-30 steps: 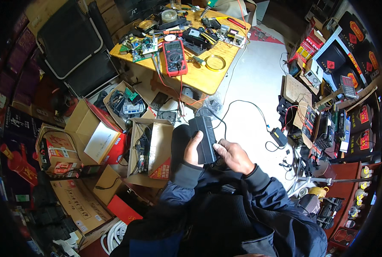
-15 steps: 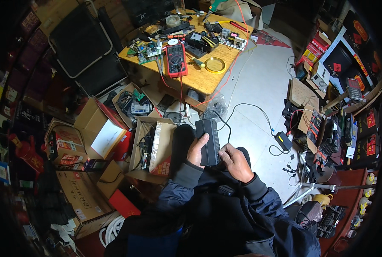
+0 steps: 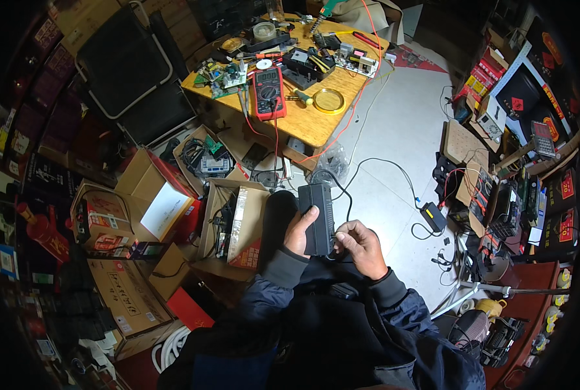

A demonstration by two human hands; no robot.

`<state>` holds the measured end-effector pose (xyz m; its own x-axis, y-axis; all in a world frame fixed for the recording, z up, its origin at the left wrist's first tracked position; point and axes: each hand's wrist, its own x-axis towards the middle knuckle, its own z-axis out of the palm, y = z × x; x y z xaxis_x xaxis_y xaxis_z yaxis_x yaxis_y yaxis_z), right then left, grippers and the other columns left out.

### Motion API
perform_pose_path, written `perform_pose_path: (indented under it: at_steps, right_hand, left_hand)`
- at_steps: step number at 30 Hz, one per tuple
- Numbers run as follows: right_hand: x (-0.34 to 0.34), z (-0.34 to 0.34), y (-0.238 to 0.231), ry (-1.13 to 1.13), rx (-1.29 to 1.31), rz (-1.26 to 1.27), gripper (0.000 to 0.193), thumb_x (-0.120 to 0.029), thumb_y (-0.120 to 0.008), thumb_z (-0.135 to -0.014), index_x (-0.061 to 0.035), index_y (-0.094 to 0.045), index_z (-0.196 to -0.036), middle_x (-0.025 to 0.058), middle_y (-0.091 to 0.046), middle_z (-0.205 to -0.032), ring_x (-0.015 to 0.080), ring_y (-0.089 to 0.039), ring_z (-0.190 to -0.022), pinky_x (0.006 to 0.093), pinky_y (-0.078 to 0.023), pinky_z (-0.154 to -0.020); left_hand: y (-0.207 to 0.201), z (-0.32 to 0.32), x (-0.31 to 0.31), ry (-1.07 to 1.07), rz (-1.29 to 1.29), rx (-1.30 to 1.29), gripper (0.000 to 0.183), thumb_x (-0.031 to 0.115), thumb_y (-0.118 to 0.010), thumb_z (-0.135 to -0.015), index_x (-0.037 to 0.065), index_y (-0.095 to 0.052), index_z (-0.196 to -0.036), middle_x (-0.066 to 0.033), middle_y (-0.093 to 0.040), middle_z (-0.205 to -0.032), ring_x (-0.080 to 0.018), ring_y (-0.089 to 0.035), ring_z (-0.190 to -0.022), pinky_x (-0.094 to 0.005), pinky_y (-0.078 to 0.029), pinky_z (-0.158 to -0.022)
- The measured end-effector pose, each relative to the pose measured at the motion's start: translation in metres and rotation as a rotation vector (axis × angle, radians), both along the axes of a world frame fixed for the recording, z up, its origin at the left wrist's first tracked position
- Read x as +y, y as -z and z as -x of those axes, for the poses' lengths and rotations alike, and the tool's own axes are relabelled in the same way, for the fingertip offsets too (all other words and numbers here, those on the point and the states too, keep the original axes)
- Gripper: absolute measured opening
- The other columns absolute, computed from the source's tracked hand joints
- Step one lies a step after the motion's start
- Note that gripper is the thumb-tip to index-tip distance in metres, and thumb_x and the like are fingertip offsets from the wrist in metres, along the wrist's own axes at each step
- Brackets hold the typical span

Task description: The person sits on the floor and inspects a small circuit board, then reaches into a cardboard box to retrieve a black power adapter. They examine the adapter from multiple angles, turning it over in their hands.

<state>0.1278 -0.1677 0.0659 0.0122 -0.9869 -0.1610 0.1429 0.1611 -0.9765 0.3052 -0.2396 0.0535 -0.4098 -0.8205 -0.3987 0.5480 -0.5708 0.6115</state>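
A black power adapter point(image 3: 316, 218), a ribbed rectangular box, is held upright above my lap. My left hand point(image 3: 296, 235) is closed round its left side, the thumb lying over the front face. Beside the lower right corner, my right hand point(image 3: 364, 251) has thumb and forefinger pinched together; what lies between them is too small to make out. From behind the adapter's top a black cable point(image 3: 350, 201) loops to the right. A second, smaller black adapter point(image 3: 433, 217) lies on the floor to the right with its cord.
Ahead stands a wooden table point(image 3: 308, 133) with a red multimeter point(image 3: 268, 93), circuit boards, tools and a yellow-rimmed magnifier point(image 3: 329, 101). Open cardboard boxes point(image 3: 248, 221) crowd the left, near a black chair point(image 3: 124, 65). Electronics and boxes line the right; cords trail over the pale floor point(image 3: 394, 140).
My right fingers have shifted slightly at the adapter's lower right edge and now show a tighter pinch. The left hand keeps its hold. The whole view has moved a little.
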Motion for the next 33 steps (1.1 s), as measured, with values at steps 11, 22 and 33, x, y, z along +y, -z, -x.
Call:
perform_pose_path:
  at_steps: [11, 22, 33]
  right_hand:
    - [0.004, 0.004, 0.004, 0.079, 0.165, -0.011, 0.014, -0.012, -0.066, -0.105, 0.0007, -0.067, -0.099, 0.0055, -0.07, -0.08, 0.0114, -0.066, -0.072, 0.0271, -0.053, -0.068]
    - [-0.018, 0.012, -0.003, 0.105, -0.387, -0.235, 0.03, -0.033, -0.051, -0.113, -0.0078, -0.057, -0.097, 0.0011, -0.056, -0.079, 0.0101, -0.049, -0.062, 0.0253, -0.038, -0.054]
    - [-0.01, 0.021, -0.004, 0.089, -0.01, -0.103, 0.025, -0.025, -0.059, -0.11, -0.0054, -0.061, -0.095, -0.0047, -0.051, -0.073, 0.0052, -0.043, -0.064, 0.0237, -0.035, -0.057]
  left_hand:
    - [-0.003, -0.003, 0.001, -0.068, 0.026, -0.04, 0.045, 0.035, -0.069, -0.103, 0.007, -0.06, -0.137, -0.0049, -0.069, -0.11, -0.0148, -0.069, -0.093, -0.0296, -0.058, -0.08]
    - [-0.025, -0.001, 0.008, 0.255, 0.305, -0.213, 0.053, 0.028, -0.07, -0.102, 0.003, -0.056, -0.146, -0.0056, -0.066, -0.129, -0.0145, -0.06, -0.118, -0.0308, -0.047, -0.105]
    - [-0.029, 0.006, 0.008, 0.242, 0.42, -0.238, 0.053, 0.026, -0.072, -0.099, 0.002, -0.057, -0.144, -0.0049, -0.064, -0.128, -0.0141, -0.059, -0.116, -0.0302, -0.046, -0.105]
